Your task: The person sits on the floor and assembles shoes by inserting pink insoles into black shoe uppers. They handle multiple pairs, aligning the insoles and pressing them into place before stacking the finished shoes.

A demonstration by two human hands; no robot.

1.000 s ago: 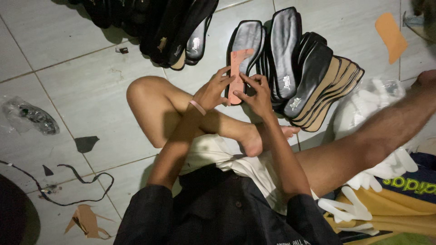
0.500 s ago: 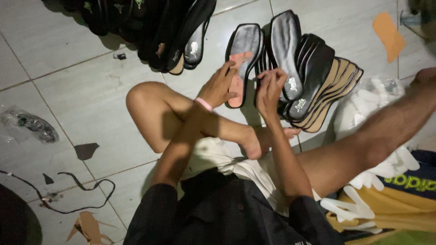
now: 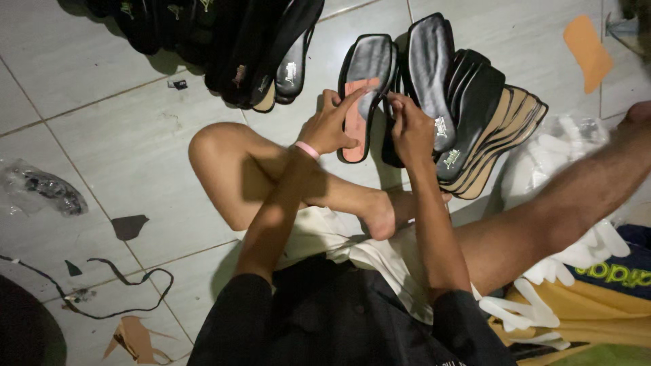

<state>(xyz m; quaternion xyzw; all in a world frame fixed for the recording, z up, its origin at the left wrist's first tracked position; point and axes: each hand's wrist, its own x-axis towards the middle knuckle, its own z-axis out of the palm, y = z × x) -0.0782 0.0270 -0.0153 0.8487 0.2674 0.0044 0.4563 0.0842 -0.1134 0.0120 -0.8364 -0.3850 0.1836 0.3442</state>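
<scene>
I sit on a tiled floor with my legs spread. My left hand [image 3: 330,125] holds a sandal sole [image 3: 357,115], black on top with an orange-pink part facing me, near its lower end. My right hand [image 3: 410,132] grips the sole's right edge beside a black strap piece. A pink band is on my left wrist. Right behind my hands stands a leaning stack of black and tan soles [image 3: 475,115].
Another row of black soles [image 3: 244,41] lies at the top left. White foam pieces [image 3: 563,271] and a bag sit at the right by my leg. A plastic bag [image 3: 41,190], black cord [image 3: 115,285] and paper scraps litter the left floor.
Both hands have moved up and away from my body with the sole, bringing it close to the stack of soles. The camera view has shifted slightly.
</scene>
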